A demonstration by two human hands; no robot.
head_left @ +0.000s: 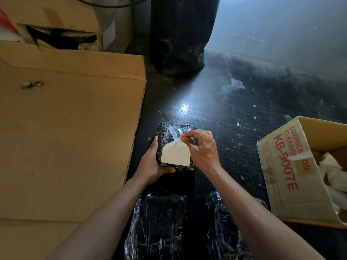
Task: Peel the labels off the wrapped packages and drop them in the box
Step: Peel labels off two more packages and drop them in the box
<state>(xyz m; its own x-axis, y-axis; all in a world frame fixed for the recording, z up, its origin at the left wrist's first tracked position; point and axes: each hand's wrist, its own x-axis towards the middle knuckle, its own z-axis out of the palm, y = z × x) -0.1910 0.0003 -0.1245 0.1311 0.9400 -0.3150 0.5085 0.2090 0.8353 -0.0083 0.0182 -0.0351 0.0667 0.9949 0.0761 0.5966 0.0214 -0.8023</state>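
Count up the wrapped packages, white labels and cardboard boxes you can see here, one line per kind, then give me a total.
Wrapped packages: 3 (held package, lower-left package, lower-right package)
White labels: 1 (label)
Cardboard boxes: 3 (printed box, big box, back box)
Total: 7

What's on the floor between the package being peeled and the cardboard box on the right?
Head view: only bare dark floor with small scraps between the package and the box.

Two bare forearms, left hand [150, 166] and right hand [201, 150] ungloved, no rings or watch visible
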